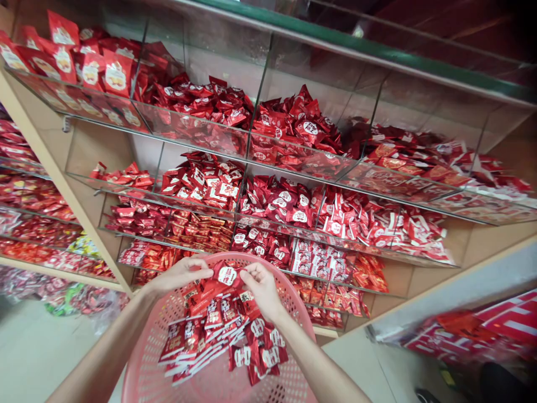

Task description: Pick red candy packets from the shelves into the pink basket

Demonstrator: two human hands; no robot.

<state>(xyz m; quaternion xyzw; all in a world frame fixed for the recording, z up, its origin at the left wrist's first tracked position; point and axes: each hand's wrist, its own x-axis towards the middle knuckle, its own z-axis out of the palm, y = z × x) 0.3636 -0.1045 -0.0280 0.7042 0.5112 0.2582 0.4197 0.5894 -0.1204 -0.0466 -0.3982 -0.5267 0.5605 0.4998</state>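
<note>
- A small red packet (227,275) is held in the air just above a pink plastic basket (146,358), at the centre of the view, in front of the lowest shelves.
- The left hand (180,275) pinches the packet's left edge; its grip is closed, thumb against fingertips.
- The right hand (262,290) pinches the opposite edge in the same closed grip, so the packet is stretched flat between both hands, printed face up, probably so it can be looked at.
- The packet carries a white round label with red characters, too small to read.
- Under the hands, a heap of packets (222,336) lies in the basket: red wrappers with white panels and similar illegible characters. Because the held packet sits over the heap, it would land in the basket if dropped.
- The basket's wall is perforated, and it sits close against the person's body.
- Beyond it, glass-fronted bins (251,140) rise in tiers, split by glass dividers and packed with more red wrappers. The low glass fronts seem meant to keep the sweets in while showing them.
- A green strip (377,53) runs along the top of the bins.
- At lower right, blurred red boxes (503,319) show white lettering that cannot be made out.
</note>
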